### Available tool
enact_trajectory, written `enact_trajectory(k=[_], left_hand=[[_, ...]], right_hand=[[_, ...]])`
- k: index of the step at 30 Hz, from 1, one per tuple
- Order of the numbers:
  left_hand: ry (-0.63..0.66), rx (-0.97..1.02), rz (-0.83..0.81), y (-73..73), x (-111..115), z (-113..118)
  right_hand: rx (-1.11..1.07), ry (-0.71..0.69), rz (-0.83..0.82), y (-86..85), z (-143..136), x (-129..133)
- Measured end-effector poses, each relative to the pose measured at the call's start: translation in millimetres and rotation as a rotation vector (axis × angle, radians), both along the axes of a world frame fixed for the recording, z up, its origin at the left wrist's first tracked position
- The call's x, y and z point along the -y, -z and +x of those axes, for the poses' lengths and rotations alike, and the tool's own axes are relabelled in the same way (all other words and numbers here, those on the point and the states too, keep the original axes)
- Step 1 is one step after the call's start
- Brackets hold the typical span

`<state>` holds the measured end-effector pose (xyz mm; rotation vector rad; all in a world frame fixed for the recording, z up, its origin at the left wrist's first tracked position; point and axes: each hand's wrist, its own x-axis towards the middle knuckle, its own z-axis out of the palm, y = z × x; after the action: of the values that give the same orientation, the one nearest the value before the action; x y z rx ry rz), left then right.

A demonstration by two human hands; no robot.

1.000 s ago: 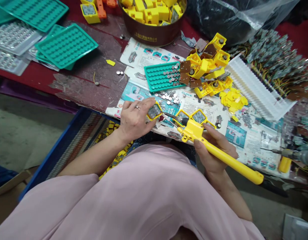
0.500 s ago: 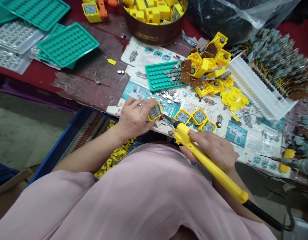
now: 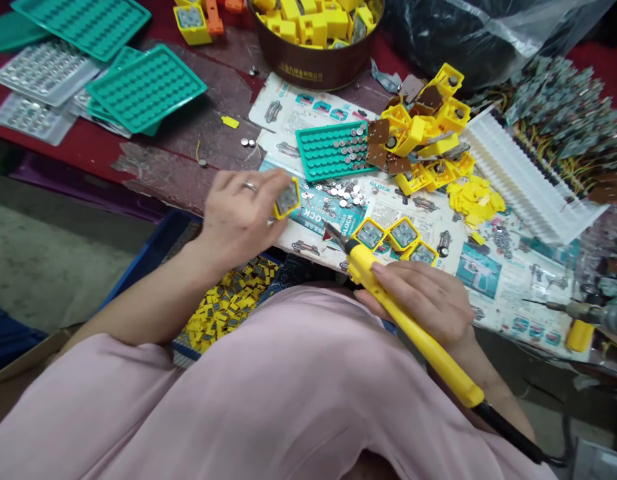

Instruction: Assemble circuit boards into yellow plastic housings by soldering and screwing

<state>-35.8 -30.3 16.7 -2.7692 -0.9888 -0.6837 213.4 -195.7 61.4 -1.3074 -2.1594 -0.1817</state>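
Observation:
My left hand, with a ring on one finger, is closed around a small yellow box with a grey face, held above the printed paper. In my right hand is a yellow corded hand tool with a black nose and a dark pointed tip; the exact kind is unclear. Its tip points up and left, apart from the held box. Just beyond the tool lie several similar boxes, grey faces up. Loose silver button cells lie on the paper, below a green tray partly filled with them.
A round brown tin of yellow boxes stands at the back. Green trays lie left; open yellow cases, yellow tabs and a white rack sit right. Below the table edge, a blue crate holds many yellow boxes.
My left hand has moved left and slightly up with the yellow box, away from the tool's tip. My right hand keeps the tool in nearly the same place.

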Motion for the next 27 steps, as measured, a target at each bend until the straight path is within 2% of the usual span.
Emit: enact_trajectory(k=[3,8,10,14,19,27], left_hand=[[-0.052,0.16,0.019,5.9,-4,-18],[-0.104,0.141,-0.279,44.1,1,-22],[-0.126,0.151,-0.345,52.4,4,-20],[-0.119,0.178,-0.408,50.6,7,-19],[-0.109,0.169,-0.424,44.4,11,-16],[-0.089,0.166,-0.421,42.5,14,-14]], right_hand=[[-0.058,0.142,0.118,9.9,6,5],[-0.057,0.264,0.058,25.5,19,16],[-0.064,0.306,0.046,28.3,21,20],[-0.156,0.384,0.043,31.6,18,26],[-0.267,0.347,0.053,37.2,15,29],[-0.161,0.307,0.054,33.6,13,22]])
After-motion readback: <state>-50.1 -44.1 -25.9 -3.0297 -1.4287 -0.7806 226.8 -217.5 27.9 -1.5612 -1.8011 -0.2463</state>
